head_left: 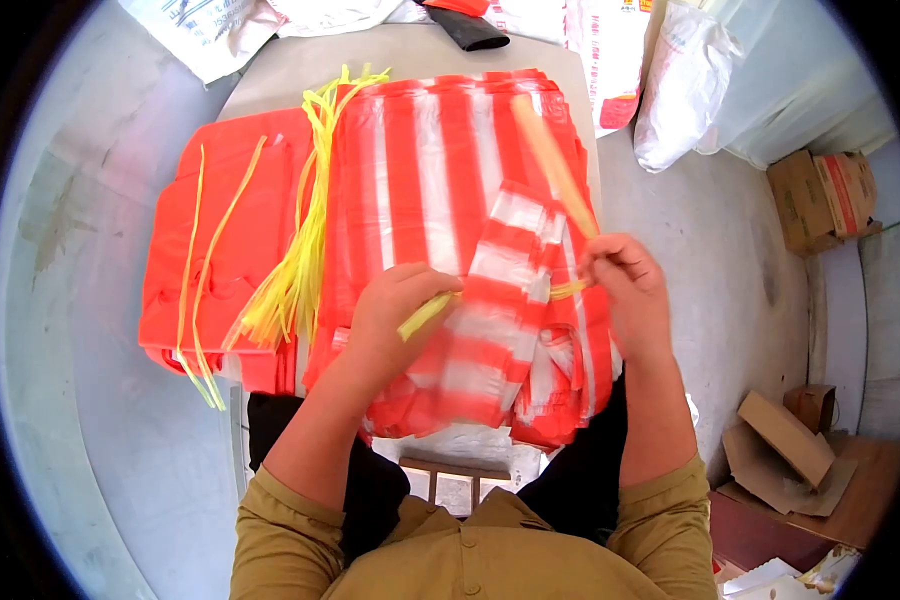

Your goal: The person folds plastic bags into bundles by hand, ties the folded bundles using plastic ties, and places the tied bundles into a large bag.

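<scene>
You've got the striped bundle [500, 300] (folded red-and-white plastic film) between your hands, tilted and a bit blurred, sitting over the near part of the striped stack [432, 170]. Left hand [402, 305] is curled in at the bundle's left side, fingers closed on a yellow strip [426, 315], its short end poking out over your knuckles. Right hand [630, 290] is just off the bundle's right side, thumb and fingertips pinching more yellow strip; a blurred yellow-orange length slants up and away from that hand. Strip shows on both sides of the bundle but not across its face, so it probably runs behind — can't confirm. Step in hand reads as wrapping the strip round the bundle to tie it; no knot visible. Next move calls for bringing the two ends together over the front, snug but not so hard that the thin film bunches or slides. Beyond your left hand, further left, lies a clump of spare strips [310, 225] — then the red stack [225, 215], with two loose strips [196, 255] laid across it, well apart from both hands.
</scene>
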`<action>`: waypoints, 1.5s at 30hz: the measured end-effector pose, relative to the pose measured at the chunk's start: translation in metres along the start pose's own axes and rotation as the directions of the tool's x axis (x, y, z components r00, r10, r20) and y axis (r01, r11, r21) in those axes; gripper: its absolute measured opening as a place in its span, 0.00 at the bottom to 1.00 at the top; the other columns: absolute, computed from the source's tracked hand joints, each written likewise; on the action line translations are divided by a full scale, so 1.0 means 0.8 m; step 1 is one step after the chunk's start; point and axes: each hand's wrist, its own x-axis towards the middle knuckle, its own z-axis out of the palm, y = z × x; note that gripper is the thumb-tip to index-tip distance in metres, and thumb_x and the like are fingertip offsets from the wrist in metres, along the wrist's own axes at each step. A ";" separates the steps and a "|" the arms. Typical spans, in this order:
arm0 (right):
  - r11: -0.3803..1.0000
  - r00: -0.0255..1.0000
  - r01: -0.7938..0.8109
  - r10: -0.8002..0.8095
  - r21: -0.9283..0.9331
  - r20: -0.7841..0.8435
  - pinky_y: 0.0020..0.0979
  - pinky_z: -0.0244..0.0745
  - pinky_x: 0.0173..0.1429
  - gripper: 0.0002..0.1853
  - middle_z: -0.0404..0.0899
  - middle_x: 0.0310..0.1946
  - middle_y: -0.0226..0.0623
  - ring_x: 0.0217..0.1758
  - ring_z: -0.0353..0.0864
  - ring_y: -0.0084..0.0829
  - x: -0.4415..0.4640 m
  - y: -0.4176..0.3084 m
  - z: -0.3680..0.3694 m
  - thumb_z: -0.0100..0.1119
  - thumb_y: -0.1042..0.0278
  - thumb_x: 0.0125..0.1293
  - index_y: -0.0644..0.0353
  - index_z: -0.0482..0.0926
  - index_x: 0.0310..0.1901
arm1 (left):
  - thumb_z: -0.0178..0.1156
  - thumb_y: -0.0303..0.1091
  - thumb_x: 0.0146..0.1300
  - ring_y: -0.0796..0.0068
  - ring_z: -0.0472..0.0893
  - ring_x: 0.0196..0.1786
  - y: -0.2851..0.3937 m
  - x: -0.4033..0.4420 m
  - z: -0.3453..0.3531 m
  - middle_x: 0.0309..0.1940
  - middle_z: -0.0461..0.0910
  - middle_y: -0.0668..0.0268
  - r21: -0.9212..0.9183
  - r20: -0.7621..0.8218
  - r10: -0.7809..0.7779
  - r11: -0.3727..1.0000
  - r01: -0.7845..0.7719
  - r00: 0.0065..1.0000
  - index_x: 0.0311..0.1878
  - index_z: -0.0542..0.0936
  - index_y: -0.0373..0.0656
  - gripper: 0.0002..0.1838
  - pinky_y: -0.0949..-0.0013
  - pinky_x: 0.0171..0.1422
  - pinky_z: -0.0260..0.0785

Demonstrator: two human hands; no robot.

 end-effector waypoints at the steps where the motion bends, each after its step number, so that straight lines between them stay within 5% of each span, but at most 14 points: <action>1: 1.000 0.997 0.016 -0.014 -0.019 0.072 0.28 0.77 0.58 0.12 0.81 0.44 0.29 0.47 0.80 0.23 -0.004 -0.004 0.014 0.52 0.82 0.74 0.61 0.81 0.53 | 0.70 0.25 0.64 0.58 0.85 0.40 0.005 0.000 0.002 0.35 0.84 0.58 -0.022 -0.017 -0.001 1.000 0.000 1.000 0.45 0.87 0.39 0.07 0.61 0.45 0.76; 7: 0.967 0.932 0.207 -0.150 -0.146 0.329 0.26 0.76 0.56 0.13 0.81 0.45 0.33 0.49 0.80 0.22 -0.016 0.006 0.088 0.55 0.80 0.75 0.64 0.80 0.57 | 0.71 0.20 0.61 0.60 0.86 0.43 0.006 -0.002 0.014 0.38 0.85 0.58 -0.072 -0.028 0.016 0.997 -0.018 0.999 0.46 0.88 0.38 0.10 0.63 0.49 0.78; 10: 0.942 0.944 0.199 -0.110 -0.271 0.312 0.36 0.79 0.55 0.12 0.82 0.48 0.46 0.50 0.85 0.37 -0.017 0.013 0.099 0.54 0.77 0.76 0.66 0.78 0.57 | 0.70 0.20 0.62 0.63 0.86 0.49 0.014 -0.001 0.015 0.47 0.85 0.58 -0.148 -0.046 -0.013 0.989 0.006 0.999 0.48 0.88 0.38 0.11 0.64 0.54 0.77; 14: 0.962 0.959 0.097 -0.021 -0.257 0.284 0.39 0.79 0.55 0.11 0.83 0.45 0.48 0.49 0.85 0.40 -0.013 0.021 0.103 0.52 0.77 0.76 0.65 0.77 0.57 | 0.67 0.21 0.67 0.71 0.83 0.56 0.010 -0.004 0.017 0.60 0.83 0.59 -0.358 -0.018 -0.129 0.927 0.114 0.991 0.50 0.88 0.37 0.10 0.65 0.59 0.76; 17: 0.962 0.954 0.096 -0.015 -0.257 0.300 0.39 0.79 0.54 0.11 0.83 0.44 0.47 0.48 0.85 0.42 -0.010 0.023 0.106 0.53 0.77 0.75 0.65 0.76 0.56 | 0.66 0.23 0.69 0.80 0.81 0.47 0.005 -0.005 0.029 0.54 0.86 0.64 -0.695 0.019 -0.287 0.685 0.219 0.958 0.46 0.88 0.36 0.06 0.72 0.50 0.74; 19: 0.945 0.951 0.098 0.003 -0.311 0.310 0.41 0.79 0.52 0.12 0.83 0.45 0.47 0.48 0.84 0.44 -0.012 0.011 0.108 0.55 0.78 0.73 0.65 0.76 0.56 | 0.66 0.24 0.71 0.80 0.82 0.48 0.004 -0.005 0.021 0.51 0.87 0.66 -0.662 0.090 -0.351 0.678 0.319 0.932 0.48 0.88 0.34 0.06 0.71 0.52 0.75; 22: 0.598 0.825 0.565 -0.434 -0.569 0.362 0.34 0.79 0.46 0.14 0.81 0.41 0.37 0.42 0.83 0.35 -0.011 0.017 0.107 0.61 0.78 0.71 0.60 0.79 0.56 | 0.68 0.26 0.70 0.79 0.83 0.41 0.002 -0.006 0.025 0.41 0.88 0.67 -0.630 0.063 -0.420 0.687 0.363 0.905 0.47 0.89 0.36 0.06 0.70 0.47 0.75; 25: 0.231 0.656 0.736 -0.474 -0.636 0.587 0.36 0.79 0.43 0.21 0.80 0.39 0.38 0.41 0.82 0.41 -0.006 0.010 0.102 0.66 0.78 0.63 0.58 0.81 0.58 | 0.70 0.26 0.67 0.73 0.84 0.34 0.004 -0.006 0.025 0.34 0.86 0.64 -0.340 -0.070 -0.274 0.911 0.235 0.959 0.46 0.89 0.39 0.06 0.68 0.41 0.76; 29: 0.235 0.737 0.629 -0.484 -0.741 0.472 0.39 0.78 0.43 0.20 0.78 0.38 0.37 0.42 0.81 0.40 -0.009 0.014 0.103 0.66 0.75 0.61 0.56 0.84 0.56 | 0.72 0.26 0.61 0.61 0.85 0.34 0.006 -0.005 0.027 0.34 0.85 0.58 0.014 -0.150 0.038 0.999 -0.036 0.988 0.46 0.90 0.42 0.10 0.63 0.40 0.77; 35: 0.370 0.796 0.564 -0.482 -0.738 0.367 0.46 0.77 0.51 0.12 0.81 0.43 0.41 0.48 0.81 0.46 -0.002 0.021 0.096 0.62 0.75 0.63 0.59 0.86 0.47 | 0.73 0.26 0.60 0.58 0.86 0.38 0.009 -0.003 0.026 0.36 0.86 0.59 0.041 -0.196 0.112 0.994 -0.106 0.974 0.45 0.89 0.41 0.10 0.60 0.42 0.78; 40: 0.581 0.786 0.610 -0.359 -0.538 0.504 0.46 0.77 0.55 0.10 0.83 0.42 0.44 0.53 0.82 0.49 0.005 0.017 0.080 0.61 0.78 0.62 0.61 0.87 0.43 | 0.72 0.24 0.62 0.60 0.87 0.42 0.013 -0.005 0.023 0.40 0.88 0.58 -0.011 -0.161 0.019 1.000 -0.021 0.987 0.47 0.89 0.40 0.10 0.62 0.47 0.79; 45: 0.671 0.846 0.507 -0.269 -0.541 0.460 0.42 0.78 0.54 0.16 0.81 0.43 0.44 0.47 0.82 0.47 0.004 0.016 0.082 0.57 0.82 0.68 0.62 0.85 0.54 | 0.72 0.24 0.61 0.59 0.87 0.42 0.015 -0.004 0.021 0.39 0.87 0.58 -0.041 -0.195 -0.064 0.998 0.057 0.979 0.47 0.89 0.40 0.10 0.62 0.48 0.79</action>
